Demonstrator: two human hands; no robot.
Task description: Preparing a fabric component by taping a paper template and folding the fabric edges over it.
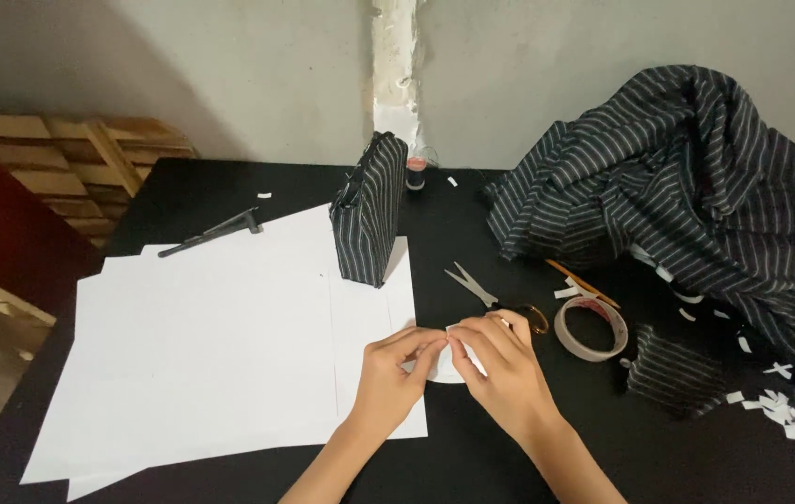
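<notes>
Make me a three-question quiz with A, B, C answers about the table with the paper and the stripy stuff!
1. Where do the metal scissors lie?
A. on the black table, between the upright striped fabric bag and the tape roll
B. on the wooden pallet
C. on top of the big striped cloth

2. What colour are the big flat paper sheets?
A. yellow
B. white
C. blue

3. What are the two hands doing?
A. resting flat and empty
B. holding the scissors
C. both pinching one small white paper piece

Answers:
1 A: the scissors rest on the black table, right of the striped fabric bag and left of the tape roll.
2 B: the sheets are plain white.
3 C: the left hand and right hand meet at the paper piece.
</notes>
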